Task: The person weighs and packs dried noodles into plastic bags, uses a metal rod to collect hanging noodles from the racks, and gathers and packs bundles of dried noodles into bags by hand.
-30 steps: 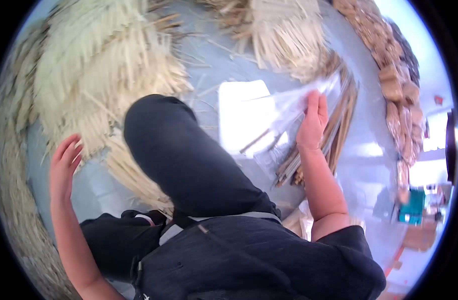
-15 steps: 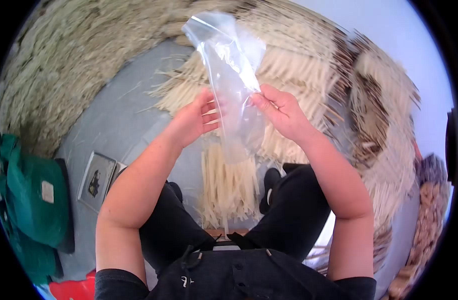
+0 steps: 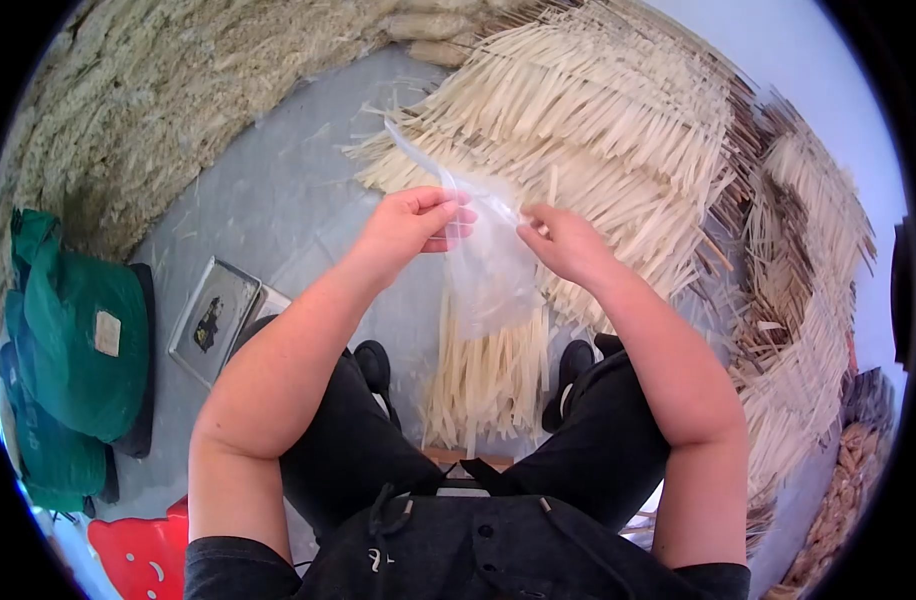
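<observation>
A clear plastic bag (image 3: pixel 493 265) hangs between my two hands, above a bundle of pale flat strips (image 3: pixel 488 385) that lies between my feet. My left hand (image 3: pixel 418 228) pinches the bag's left side near its top, with some fingers seen through the film. On the other side, the thumb and fingers of my right hand (image 3: pixel 558 238) are closed on the bag's edge. A narrow flap of the plastic sticks up to the upper left, past my left hand.
Wide layers of pale strips (image 3: pixel 578 110) cover the floor ahead and to the right. Brownish heaped material (image 3: pixel 158 110) curves along the upper left. At left are green bags (image 3: pixel 78 340), a metal tray (image 3: pixel 216 318) and a red object (image 3: pixel 143 555).
From the earlier side view, my view has turned to my front and both hands have come together on the bag. Since the last frame, the bag has been lowered and its top has folded down.
</observation>
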Demonstrator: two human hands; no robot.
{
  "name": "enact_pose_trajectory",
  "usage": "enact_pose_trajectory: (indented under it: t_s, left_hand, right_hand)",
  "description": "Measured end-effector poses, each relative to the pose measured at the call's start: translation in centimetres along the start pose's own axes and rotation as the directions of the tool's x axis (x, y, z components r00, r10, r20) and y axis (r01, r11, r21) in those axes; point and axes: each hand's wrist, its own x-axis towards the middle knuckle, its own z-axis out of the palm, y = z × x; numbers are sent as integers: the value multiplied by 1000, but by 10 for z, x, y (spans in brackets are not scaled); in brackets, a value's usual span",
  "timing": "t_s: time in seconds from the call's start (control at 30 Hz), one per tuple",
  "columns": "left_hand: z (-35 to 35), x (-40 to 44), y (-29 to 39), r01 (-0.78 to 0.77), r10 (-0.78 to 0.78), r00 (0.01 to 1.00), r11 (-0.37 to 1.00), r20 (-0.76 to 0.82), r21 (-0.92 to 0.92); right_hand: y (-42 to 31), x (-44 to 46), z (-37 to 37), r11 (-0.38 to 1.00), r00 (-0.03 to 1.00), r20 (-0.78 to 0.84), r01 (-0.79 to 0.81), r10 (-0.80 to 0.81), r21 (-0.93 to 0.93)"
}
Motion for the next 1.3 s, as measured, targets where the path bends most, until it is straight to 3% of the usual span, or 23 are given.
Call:
enact_pose_trajectory:
  t_s: [0.07,0.1,0.17,0.27,0.4,0.47,0.57,0.9,0.97,1.1,1.13,1.17,1.2,1.27,1.3]
  left_hand:
    - [4,1,-3,6,-6,1000,998,-9,55]
    - [8,1,-5,5,-2,1000,994,-19,113]
    - [12,5,-14,-14,15,1000,985,-6,174]
    - [20,9,-28,-53,47,998,971,33,234]
    - [28,10,-37,-84,69,995,972,71,221]
    - [32,9,-36,-74,61,996,964,58,256]
    - [35,11,-41,-91,88,996,946,23,311]
    - [34,10,-44,-143,130,990,925,61,351]
    - [36,6,-38,-132,124,991,905,47,404]
    - [39,3,-35,-165,182,983,802,29,573]
    - [40,2,-34,-166,181,983,803,31,573]
    - [42,0,-31,-189,218,975,724,40,663]
    - [44,-2,-29,-209,255,966,635,54,744]
    - [42,1,-32,-216,249,967,681,57,700]
    - [40,1,-33,-220,242,969,725,58,653]
  right_hand:
    - [-5,-2,8,981,944,-292,181,-153,73]
    - [-11,-2,9,982,946,-290,171,-142,75]
    - [-27,-1,4,795,965,-242,222,-97,565]
    - [-43,-9,2,735,993,-114,99,-30,671]
    - [-44,-14,7,749,993,-114,61,19,660]
    - [-41,-13,8,658,998,-13,-32,63,753]
    - [-41,-13,8,640,984,90,-168,152,750]
    - [-32,-15,-4,485,951,302,-294,65,824]
    - [-28,-15,-8,478,940,341,-290,-21,829]
    - [-35,-17,-11,576,949,314,-247,-16,779]
    - [-38,-17,-7,670,972,234,-167,-10,724]
    - [-41,-17,-4,754,988,152,-90,-13,651]
    - [-44,-18,-2,754,989,150,-91,-11,651]
    - [-48,-19,-1,903,1000,5,-6,4,430]
    - [-47,-19,-2,902,1000,2,-7,7,433]
